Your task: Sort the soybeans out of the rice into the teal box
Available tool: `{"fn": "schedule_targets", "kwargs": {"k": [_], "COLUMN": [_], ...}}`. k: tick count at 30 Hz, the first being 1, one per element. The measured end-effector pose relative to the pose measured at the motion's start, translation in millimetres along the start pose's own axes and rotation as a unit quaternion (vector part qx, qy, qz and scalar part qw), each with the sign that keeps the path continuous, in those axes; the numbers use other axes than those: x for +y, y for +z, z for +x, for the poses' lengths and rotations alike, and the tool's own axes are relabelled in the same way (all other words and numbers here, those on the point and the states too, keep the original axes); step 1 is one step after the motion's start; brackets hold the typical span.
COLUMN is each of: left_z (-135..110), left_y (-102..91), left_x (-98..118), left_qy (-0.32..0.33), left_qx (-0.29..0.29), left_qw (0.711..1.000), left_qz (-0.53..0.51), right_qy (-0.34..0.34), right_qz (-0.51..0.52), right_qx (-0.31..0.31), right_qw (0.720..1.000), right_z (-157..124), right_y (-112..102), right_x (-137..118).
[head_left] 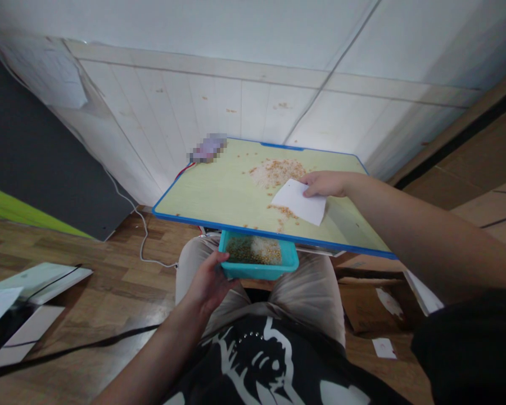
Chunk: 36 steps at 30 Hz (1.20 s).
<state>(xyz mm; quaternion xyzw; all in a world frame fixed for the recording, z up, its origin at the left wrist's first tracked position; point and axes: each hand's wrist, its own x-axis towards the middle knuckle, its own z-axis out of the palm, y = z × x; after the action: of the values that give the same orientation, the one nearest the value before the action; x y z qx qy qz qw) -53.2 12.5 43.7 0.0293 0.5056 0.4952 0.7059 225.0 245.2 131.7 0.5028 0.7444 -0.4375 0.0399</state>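
My right hand [324, 184] pinches a white sheet of paper [301, 201] and holds it low over the table [211, 188]. The sheet's lower left edge borders a small scatter of yellow kernels [285, 211]. Behind it lies a larger pile of white grains and yellow kernels [274, 170]. Below the table's front edge, my left hand [213, 281] grips the left end of a turquoise plastic tub [261, 271], its thumb over the rim. Inside the tub are mixed grains [253, 250], dark green, yellow and white. The table edge overhangs the tub's far side.
A blurred-out object [208, 147] sits at the table's back left corner. A white cable [143, 236] runs along the floor at left. Cardboard boxes [371, 304] stand on the right, flat packages [37, 287] on the left. A white wall [219, 107] rises behind the table.
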Motion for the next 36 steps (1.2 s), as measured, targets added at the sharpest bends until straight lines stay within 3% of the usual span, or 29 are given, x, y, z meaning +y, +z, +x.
{"fn": "schedule_targets", "kwargs": {"k": [9, 20, 29, 36], "left_z": [5.2, 4.0, 6.2, 4.8], "left_y": [-4.2, 0.2, -4.8, -2.8], "left_x": [-1.2, -5.4, -8.0, -7.5], "left_qy": [-0.006, 0.001, 0.002, 0.002], "left_qx": [-0.012, -0.020, -0.035, -0.027], "left_qw": [1.000, 1.000, 0.999, 1.000], "left_qz": [-0.003, -0.005, -0.002, 0.000], "right_qy": [-0.022, 0.000, -0.030, -0.051], "right_qz": [0.025, 0.053, -0.006, -0.046], "right_qx": [-0.038, -0.024, -0.036, -0.037], "right_qw": [0.999, 0.998, 0.999, 0.997], "right_z": [-9.2, -17.9, -17.5, -28.0], "right_y": [23.2, 33.9, 32.7, 43.7], "right_x": [-11.2, -14.2, -23.4, -36.5]}}
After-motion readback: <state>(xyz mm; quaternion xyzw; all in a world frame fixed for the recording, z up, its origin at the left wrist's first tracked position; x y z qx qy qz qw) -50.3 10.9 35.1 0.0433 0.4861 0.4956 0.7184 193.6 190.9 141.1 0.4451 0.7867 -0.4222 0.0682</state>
